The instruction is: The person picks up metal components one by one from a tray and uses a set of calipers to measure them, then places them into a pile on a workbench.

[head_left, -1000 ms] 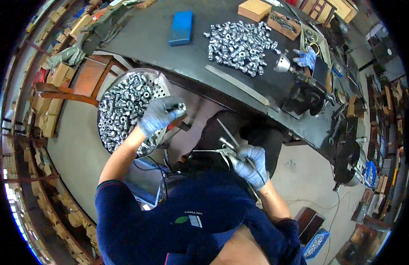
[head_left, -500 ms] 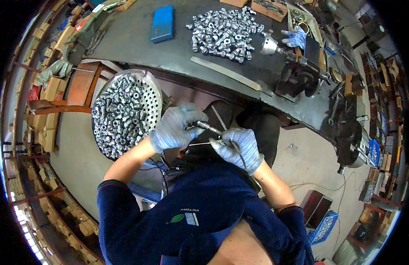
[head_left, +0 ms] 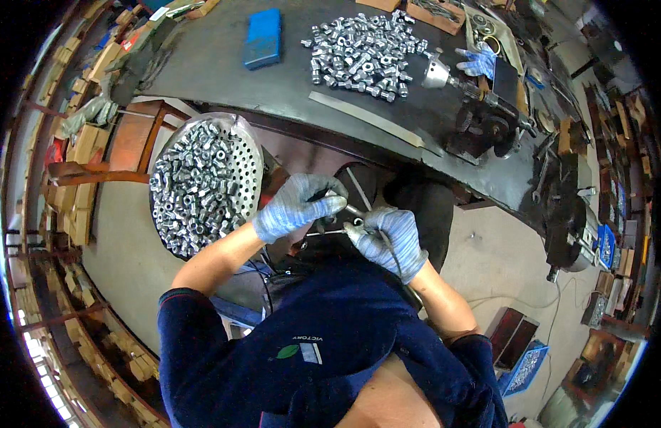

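Both hands wear blue-grey knit gloves and meet above my lap. My left hand (head_left: 296, 208) is closed, thumb and fingers pinched round a small shiny metal fitting, now mostly hidden. My right hand (head_left: 390, 244) is closed on a slim metal rod-like tool (head_left: 355, 211), whose tip points at the left fingers. A thin dark cord or hose (head_left: 391, 250) runs back across the right glove towards the wrist. By the right fingertips shows a small ring-shaped metal piece (head_left: 357, 222); whether it is held, I cannot tell. Left of my hands is a round perforated metal pan (head_left: 249, 153) heaped with metal fittings (head_left: 191, 185).
On the dark workbench (head_left: 288, 89) lie a pile of fittings (head_left: 362, 53), a blue case (head_left: 263, 39), a flat metal bar (head_left: 366, 118) and a chuck device (head_left: 437, 73). A bench vise (head_left: 569, 228) juts out at right. Blue bins (head_left: 527, 367) and cables lie on the floor.
My left hand has shifted slightly right and down, towards the right hand. Its fingers now cover the metal fitting that showed between the hands before. The right hand has hardly moved.
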### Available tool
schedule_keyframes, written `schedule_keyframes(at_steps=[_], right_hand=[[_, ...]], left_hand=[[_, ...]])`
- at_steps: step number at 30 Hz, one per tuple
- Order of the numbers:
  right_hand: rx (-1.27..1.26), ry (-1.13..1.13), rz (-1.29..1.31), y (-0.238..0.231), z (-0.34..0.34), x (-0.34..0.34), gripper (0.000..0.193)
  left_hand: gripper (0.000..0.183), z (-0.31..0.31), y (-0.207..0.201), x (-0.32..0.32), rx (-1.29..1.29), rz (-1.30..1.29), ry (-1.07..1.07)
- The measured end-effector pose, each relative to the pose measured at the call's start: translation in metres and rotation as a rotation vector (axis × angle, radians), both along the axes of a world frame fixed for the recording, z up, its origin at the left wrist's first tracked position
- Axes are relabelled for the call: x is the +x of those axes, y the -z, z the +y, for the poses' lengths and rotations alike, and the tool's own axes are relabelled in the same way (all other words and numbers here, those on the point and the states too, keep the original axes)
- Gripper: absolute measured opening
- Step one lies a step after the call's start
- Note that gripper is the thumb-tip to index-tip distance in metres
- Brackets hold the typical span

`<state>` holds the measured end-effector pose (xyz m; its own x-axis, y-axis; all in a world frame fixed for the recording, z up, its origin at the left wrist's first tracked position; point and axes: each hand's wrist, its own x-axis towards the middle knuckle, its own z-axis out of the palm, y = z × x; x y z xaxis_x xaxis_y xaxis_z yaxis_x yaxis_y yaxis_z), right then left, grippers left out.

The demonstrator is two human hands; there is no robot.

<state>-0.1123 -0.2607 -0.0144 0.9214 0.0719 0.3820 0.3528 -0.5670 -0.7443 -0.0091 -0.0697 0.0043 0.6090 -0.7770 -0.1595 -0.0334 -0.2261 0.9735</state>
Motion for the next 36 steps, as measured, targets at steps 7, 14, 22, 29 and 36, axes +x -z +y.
schedule_keyframes(at_steps=[7, 14, 22, 29, 36], right_hand=[[0.203, 0.081, 0.181, 0.000, -0.015, -0.011, 0.033], [0.281, -0.215, 0.017, -0.038, -0.004, -0.015, 0.033], [0.240, -0.145, 0.153, -0.024, 0.004, -0.003, 0.031], [-0.055, -0.096, -0.044, -0.007, 0.013, 0.009, 0.031], [0.053, -0.016, -0.037, -0.020, -0.006, -0.012, 0.034]], left_hand=[[0.018, 0.010, 0.014, 0.018, 0.216, -0.491, -0.192], [0.013, 0.007, 0.027, 0.019, 0.347, -0.884, -0.234], [0.011, 0.003, 0.027, 0.012, 0.342, -1.011, -0.176], [0.015, -0.010, 0.042, 0.020, 0.405, -0.863, -0.147], [0.017, -0.036, 0.029, 0.082, 0.582, -0.938, -0.156]])
